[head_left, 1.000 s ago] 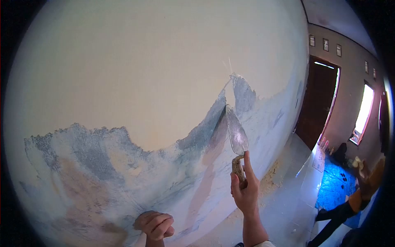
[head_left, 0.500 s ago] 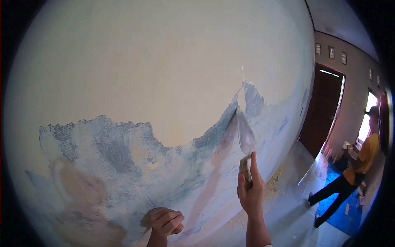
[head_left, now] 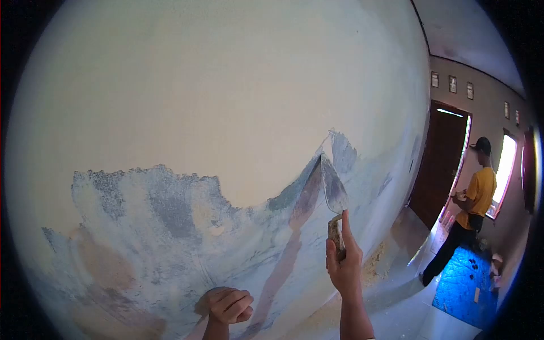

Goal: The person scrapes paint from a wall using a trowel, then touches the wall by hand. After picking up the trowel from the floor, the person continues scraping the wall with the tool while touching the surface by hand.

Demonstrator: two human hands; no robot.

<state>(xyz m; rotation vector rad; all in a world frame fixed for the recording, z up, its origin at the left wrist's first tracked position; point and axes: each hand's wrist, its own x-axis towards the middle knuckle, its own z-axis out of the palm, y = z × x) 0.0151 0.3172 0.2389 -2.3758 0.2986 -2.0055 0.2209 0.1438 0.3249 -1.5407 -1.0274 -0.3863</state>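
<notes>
My right hand (head_left: 344, 263) grips the worn handle of a scraper (head_left: 334, 190), index finger stretched along it. The scraper's flat metal blade points up, and its tip meets the wall at the edge of a scraped grey-blue patch (head_left: 173, 204). Above and left of the tip, cream paint (head_left: 226, 113) still covers the wall. A pale sliver shows just above the blade. My left hand (head_left: 229, 306) is closed in a fist low against the wall, left of the scraper; no object shows in it. The scraper and right arm cast a long shadow down the wall.
A person in a yellow shirt (head_left: 480, 190) and dark cap stands at the right, hands held together in front. Nearby are a dark door (head_left: 439, 164), a bright window (head_left: 504, 175) and a blue sheet (head_left: 462, 292) on the floor. Paint flakes (head_left: 375, 263) lie along the wall's foot.
My view has shifted, so the patch sits lower. The scraper tip is slightly higher up the wall relative to the patch's peak. The person in yellow has shifted left in view.
</notes>
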